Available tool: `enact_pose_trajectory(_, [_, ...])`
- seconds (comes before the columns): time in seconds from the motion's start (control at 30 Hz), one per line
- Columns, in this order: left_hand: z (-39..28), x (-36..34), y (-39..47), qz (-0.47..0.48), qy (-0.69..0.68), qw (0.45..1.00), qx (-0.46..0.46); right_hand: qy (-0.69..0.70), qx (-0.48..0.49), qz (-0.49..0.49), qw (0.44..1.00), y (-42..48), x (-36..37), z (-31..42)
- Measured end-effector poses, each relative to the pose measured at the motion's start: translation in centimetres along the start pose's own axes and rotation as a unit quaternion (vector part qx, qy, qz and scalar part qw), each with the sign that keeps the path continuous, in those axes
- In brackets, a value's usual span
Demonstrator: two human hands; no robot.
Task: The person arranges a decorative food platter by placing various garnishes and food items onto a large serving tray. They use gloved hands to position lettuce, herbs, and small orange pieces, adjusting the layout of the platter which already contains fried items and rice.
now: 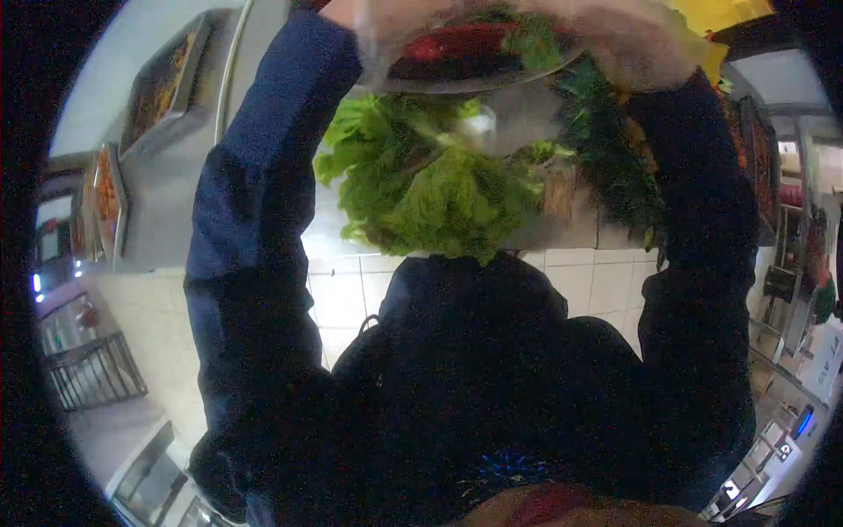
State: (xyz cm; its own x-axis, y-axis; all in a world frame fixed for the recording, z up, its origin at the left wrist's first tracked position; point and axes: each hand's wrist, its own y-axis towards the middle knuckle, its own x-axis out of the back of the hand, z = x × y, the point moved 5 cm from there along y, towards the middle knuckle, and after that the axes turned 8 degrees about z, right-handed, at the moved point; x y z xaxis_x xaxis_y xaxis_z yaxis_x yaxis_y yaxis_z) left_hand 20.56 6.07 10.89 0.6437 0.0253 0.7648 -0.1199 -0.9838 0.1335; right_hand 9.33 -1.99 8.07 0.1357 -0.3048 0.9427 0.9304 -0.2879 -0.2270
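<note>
At the top edge, my left hand [359, 16] and my right hand [642, 49], both blurred and partly cut off, hold a clear round dish [474, 85] from opposite sides. Something dark red [454, 46], its kind unclear, lies in or shows through the dish, with a leafy green sprig [535, 43] beside it. Nearer my body, a large heap of green leaf lettuce [454, 191] lies at the metal counter's edge. Dark green leafy herbs [606, 138] lie to its right, close to my right sleeve. A small pale object [482, 125] sits behind the lettuce, blurred.
Metal trays of food stand on the left, one farther back [158, 85] and one nearer [108, 197]. More food trays [757, 158] line the far right, beyond my right sleeve. Something yellow [714, 16] is at the upper right. A dark rack [95, 372] stands lower left.
</note>
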Motion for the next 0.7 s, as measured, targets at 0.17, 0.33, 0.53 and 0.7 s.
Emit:
enact_pose_trajectory(0.17, [7.6,-2.3,-0.3,-0.016,0.026,0.978,0.207,-0.025,-0.105,0.172,0.979,0.0,-0.6,-0.1])
enact_pose_trajectory(0.33, [3.9,-3.6,-0.6,0.113,-0.039,0.988,-0.097,-0.101,0.049,0.197,0.974,-0.4,0.7,2.2])
enact_pose_trajectory(0.53, [3.6,-5.0,-2.2,0.127,-0.145,0.976,0.102,0.000,0.104,-0.164,0.981,-4.5,-0.2,0.0])
enact_pose_trajectory(0.7, [3.1,-6.3,-3.6,-0.045,-0.085,0.995,-0.009,-0.151,0.040,-0.273,0.949,-10.1,-2.3,5.2])
